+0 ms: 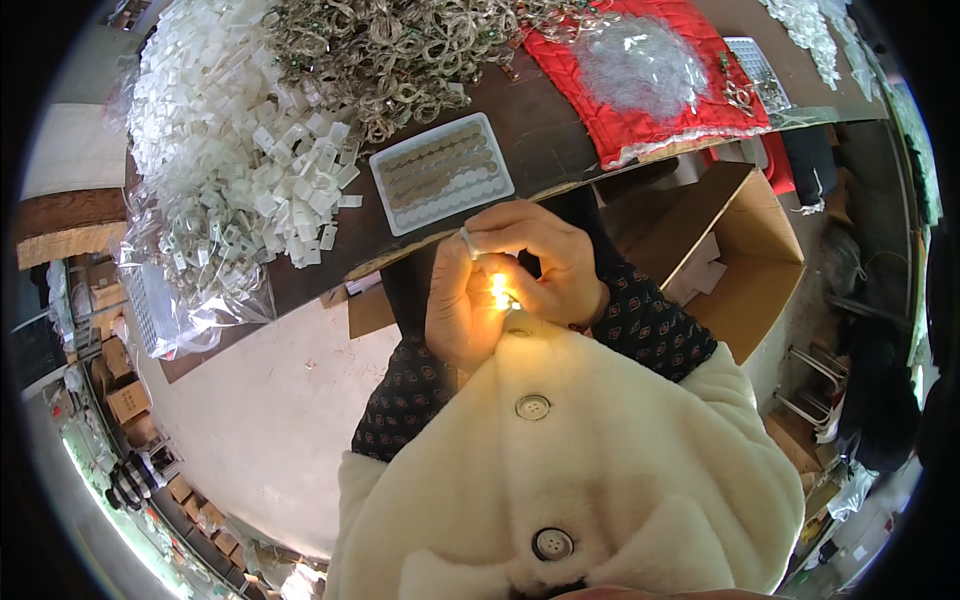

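My left hand (455, 310) and my right hand (555, 262) are cupped together just off the table edge, in front of my chest. Between them glow small warm-yellow lights (500, 291), apparently a string of tiny bulbs; the glare and my fingers hide most of it. A small white piece (468, 243) shows at the fingertips where the two hands meet, its kind hard to make out. The fingers of both hands are curled in. Just beyond them on the table lies a white tray (452, 216) with rows of coin-shaped pieces (440, 160), some brownish, some white.
A large heap of small white plastic cases (230, 130) covers the table's left, partly over a clear plastic bag (225, 310). Coiled wire light strings (400, 45) are piled behind the tray. Farther right lie a red quilted cloth (580, 80) and an open cardboard box (765, 245) below.
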Action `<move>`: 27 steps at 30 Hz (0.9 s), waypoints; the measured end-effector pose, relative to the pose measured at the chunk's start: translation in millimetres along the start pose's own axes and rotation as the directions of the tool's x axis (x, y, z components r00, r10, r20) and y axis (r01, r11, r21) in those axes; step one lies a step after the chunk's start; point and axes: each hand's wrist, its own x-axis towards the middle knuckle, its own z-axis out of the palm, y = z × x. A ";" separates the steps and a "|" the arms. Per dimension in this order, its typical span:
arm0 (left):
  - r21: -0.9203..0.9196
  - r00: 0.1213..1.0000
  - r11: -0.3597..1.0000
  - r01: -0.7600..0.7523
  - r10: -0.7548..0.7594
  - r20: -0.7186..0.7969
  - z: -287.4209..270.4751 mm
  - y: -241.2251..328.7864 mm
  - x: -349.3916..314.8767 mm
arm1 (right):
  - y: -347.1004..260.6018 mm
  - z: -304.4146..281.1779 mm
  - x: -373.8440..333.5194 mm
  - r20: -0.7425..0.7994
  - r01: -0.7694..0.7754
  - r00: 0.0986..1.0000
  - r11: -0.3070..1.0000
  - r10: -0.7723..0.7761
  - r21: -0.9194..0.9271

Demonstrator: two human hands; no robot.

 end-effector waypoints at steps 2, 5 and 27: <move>0.016 1.000 1.000 -0.016 0.017 -0.024 0.2 -1.3 -0.9 | 1.3 -0.4 0.5 -0.030 0.025 0.999 0.998 -0.023 0.058; 0.049 0.999 0.998 0.025 -0.023 -0.047 5.8 1.5 0.2 | 1.3 -4.2 3.1 0.047 0.117 0.992 0.991 -0.115 -0.058; 0.203 0.992 0.977 -0.068 0.088 -0.089 11.6 15.8 4.7 | 81.6 -92.0 102.0 0.025 -0.164 0.963 0.660 0.267 -0.733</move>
